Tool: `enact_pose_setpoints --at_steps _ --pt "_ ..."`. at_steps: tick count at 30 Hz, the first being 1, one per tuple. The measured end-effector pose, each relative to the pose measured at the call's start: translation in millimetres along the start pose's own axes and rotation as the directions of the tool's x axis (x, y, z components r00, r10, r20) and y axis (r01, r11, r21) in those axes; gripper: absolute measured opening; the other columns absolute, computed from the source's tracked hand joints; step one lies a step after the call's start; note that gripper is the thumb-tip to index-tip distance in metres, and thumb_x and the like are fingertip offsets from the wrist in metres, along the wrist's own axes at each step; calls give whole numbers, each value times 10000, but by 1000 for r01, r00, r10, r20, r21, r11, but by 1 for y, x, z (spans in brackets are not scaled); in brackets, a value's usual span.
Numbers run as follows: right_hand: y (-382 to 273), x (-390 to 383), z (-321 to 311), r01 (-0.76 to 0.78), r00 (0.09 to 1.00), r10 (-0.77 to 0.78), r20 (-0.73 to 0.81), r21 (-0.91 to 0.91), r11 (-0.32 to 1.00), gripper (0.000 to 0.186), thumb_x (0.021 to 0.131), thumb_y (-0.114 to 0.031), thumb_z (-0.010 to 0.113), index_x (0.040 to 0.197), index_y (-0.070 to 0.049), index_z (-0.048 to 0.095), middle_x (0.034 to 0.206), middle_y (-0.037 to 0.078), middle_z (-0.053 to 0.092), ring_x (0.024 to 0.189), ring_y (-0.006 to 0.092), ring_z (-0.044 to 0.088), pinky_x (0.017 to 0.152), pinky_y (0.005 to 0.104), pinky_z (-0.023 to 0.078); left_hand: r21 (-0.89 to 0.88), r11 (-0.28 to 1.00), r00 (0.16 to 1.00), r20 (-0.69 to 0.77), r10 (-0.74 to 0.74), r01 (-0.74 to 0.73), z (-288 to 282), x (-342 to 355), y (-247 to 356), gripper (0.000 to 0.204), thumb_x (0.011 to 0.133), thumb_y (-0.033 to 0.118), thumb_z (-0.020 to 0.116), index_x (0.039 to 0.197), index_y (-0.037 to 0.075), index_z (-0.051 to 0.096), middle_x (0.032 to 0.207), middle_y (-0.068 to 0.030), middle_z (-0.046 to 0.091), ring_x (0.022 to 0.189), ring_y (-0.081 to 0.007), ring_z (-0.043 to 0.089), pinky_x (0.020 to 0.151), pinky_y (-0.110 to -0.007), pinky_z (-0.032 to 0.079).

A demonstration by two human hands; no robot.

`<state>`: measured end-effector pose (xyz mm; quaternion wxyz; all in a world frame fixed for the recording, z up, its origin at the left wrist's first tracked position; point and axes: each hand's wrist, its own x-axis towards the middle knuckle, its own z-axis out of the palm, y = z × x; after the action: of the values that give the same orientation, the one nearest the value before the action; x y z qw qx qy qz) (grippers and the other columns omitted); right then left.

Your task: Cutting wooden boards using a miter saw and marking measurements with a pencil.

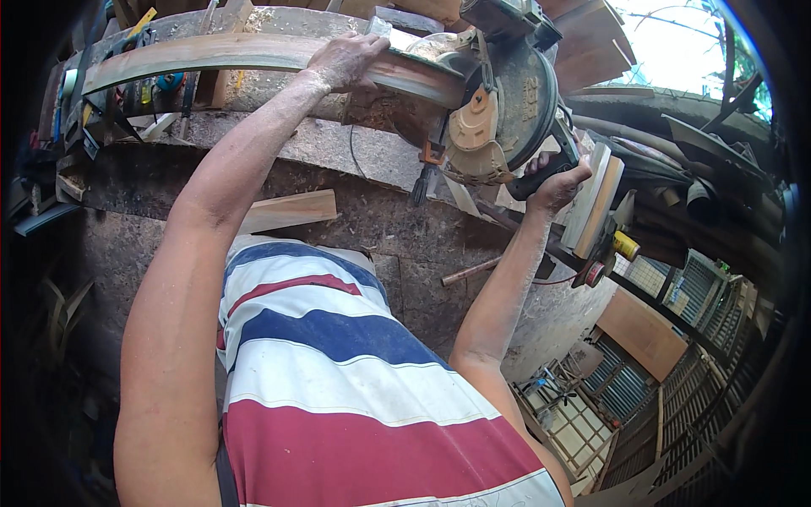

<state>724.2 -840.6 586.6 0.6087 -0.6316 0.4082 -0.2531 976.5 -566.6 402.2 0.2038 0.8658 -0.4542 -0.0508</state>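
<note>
Plank point(203, 53) lay with its right end up at the saw point(534, 93), left hand point(346, 63) curled tight over it, right hand point(559, 183) wrapped round the black handle point(528, 182), kinda mid-job, though the guard point(475, 127) hid whether any cut was done or left.

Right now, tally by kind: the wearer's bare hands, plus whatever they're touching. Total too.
Hands: 2 (left hand, right hand)
Long boards: 1 (long board, under the left hand)
Power saws: 1 (power saw, right hand on its black handle)
Total: 4
</note>
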Motion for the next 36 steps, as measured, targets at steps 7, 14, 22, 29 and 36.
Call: enact_pose_setpoints --at_steps 7,14,22,29,36 --pt "12 -5 -1 26 999 -25 -46 23 999 645 1078 -567 285 1401 -85 566 681 69 516 540 194 499 509 352 447 24 1000 999 30 13 -13 -1 1 -1 864 702 366 958 1407 125 520 1368 -101 662 1284 -335 654 1081 -448 569" --pt "28 -5 -6 84 995 -81 -67 54 995 716 1103 -598 270 1335 -5 597 656 62 514 528 185 505 515 340 443 62 998 1000 -2 4 -4 -1 1 1 895 670 440 937 1390 122 512 1344 -83 670 1234 -320 688 1059 -430 583" --pt "37 -10 -7 57 993 -55 -107 11 998 668 1085 -618 261 929 -49 573 656 70 535 538 201 505 530 345 459 49 999 1000 -20 17 -16 0 1 1 882 673 415 954 1385 132 516 1341 -90 671 1249 -329 678 1059 -436 578" --pt "39 -14 -7 64 995 -61 -76 44 997 611 1111 -577 257 981 -47 531 644 66 528 523 197 522 516 341 451 70 997 1000 -8 16 -15 -6 0 3 870 665 389 954 1375 130 522 1342 -81 673 1249 -320 677 1049 -428 574" --pt "45 -16 -5 52 992 -48 -116 34 998 680 1095 -626 256 896 -48 554 646 64 530 532 193 496 527 341 445 9 1000 999 40 6 -7 -8 1 2 865 711 300 959 1445 123 537 1413 -118 660 1284 -360 649 1088 -465 554"
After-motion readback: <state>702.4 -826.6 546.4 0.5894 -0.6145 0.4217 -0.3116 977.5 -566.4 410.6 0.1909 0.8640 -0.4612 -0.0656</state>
